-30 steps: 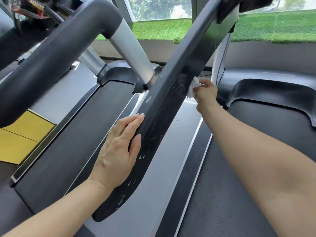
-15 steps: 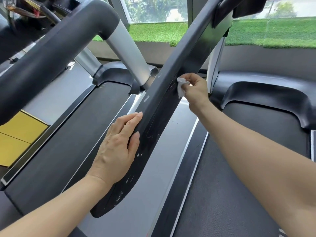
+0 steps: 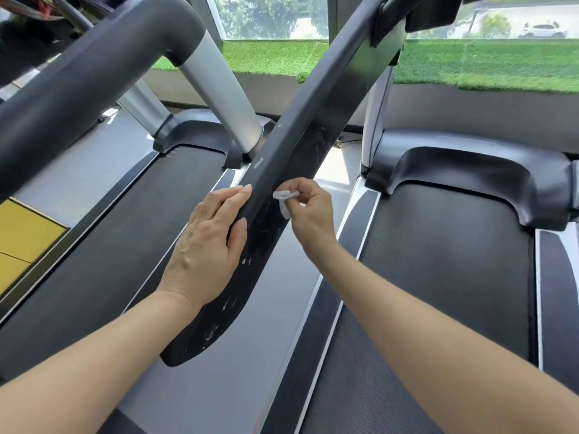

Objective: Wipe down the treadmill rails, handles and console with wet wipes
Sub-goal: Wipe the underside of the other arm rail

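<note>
Handrail [image 3: 300,170] running diagonally through centre frame: matt black plastic by the look, scuffed with pale scratches and chipped specks, worst toward its lower end. Wipe [image 3: 283,200] pinched in the right hand [image 3: 310,211] is thin white soft cloth-like material, crumpled. Upper left: fat handle [image 3: 94,79] in matt dark foam-like covering over a smooth brushed silver metal post [image 3: 219,92]; belts [image 3: 438,261] are finely textured dark rubber, side strips satin grey, motor cover [image 3: 470,170] semi-gloss black plastic.

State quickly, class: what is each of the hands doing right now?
Left hand: open, fingers straight, resting on the rail.
Right hand: closed, pinching the wipe against the rail.
</note>
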Tool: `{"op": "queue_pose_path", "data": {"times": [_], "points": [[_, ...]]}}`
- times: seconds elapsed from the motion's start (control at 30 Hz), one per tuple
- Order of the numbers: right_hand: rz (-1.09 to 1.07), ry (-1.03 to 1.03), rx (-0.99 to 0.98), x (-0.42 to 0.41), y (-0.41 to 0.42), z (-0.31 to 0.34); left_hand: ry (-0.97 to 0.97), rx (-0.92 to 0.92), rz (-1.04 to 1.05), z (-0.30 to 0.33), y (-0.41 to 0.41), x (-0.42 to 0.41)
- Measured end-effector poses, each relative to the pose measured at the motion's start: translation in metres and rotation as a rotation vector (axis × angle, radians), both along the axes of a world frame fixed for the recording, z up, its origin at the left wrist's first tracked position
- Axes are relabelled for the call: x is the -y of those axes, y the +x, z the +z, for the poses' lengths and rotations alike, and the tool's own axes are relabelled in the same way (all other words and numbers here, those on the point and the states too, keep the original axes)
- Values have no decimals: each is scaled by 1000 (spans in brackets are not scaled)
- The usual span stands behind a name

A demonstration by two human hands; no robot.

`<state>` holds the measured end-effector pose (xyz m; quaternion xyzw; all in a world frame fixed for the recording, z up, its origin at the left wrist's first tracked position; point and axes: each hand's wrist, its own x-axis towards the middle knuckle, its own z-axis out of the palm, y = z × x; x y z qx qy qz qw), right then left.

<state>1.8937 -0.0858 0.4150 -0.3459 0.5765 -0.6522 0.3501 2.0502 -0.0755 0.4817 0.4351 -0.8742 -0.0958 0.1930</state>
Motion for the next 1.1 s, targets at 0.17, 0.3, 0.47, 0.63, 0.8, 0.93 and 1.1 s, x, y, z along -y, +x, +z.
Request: {"op": "queue_pose_path", "data": {"times": [0.17, 0.3, 0.47, 0.63, 0.8, 0.93, 1.1], "points": [[228, 97, 9, -34, 17, -7, 3, 8, 4, 1, 0, -1], [165, 154, 181, -33, -11, -16, 2, 11, 14, 1, 0, -1], [-160, 200, 230, 19, -72, -16, 9, 23, 22, 0, 0, -1], [-211, 218, 220, 62, -94, -9, 5, 15, 10, -1, 1, 1], [-202, 205, 228, 74, -88, -11, 12, 20, 9, -1, 2, 2], [-152, 174, 147, 57, -67, -17, 20, 7, 1, -1, 2, 2], [-67, 183, 138, 21, -28, -21, 13, 2, -9, -2, 2, 2]]}}
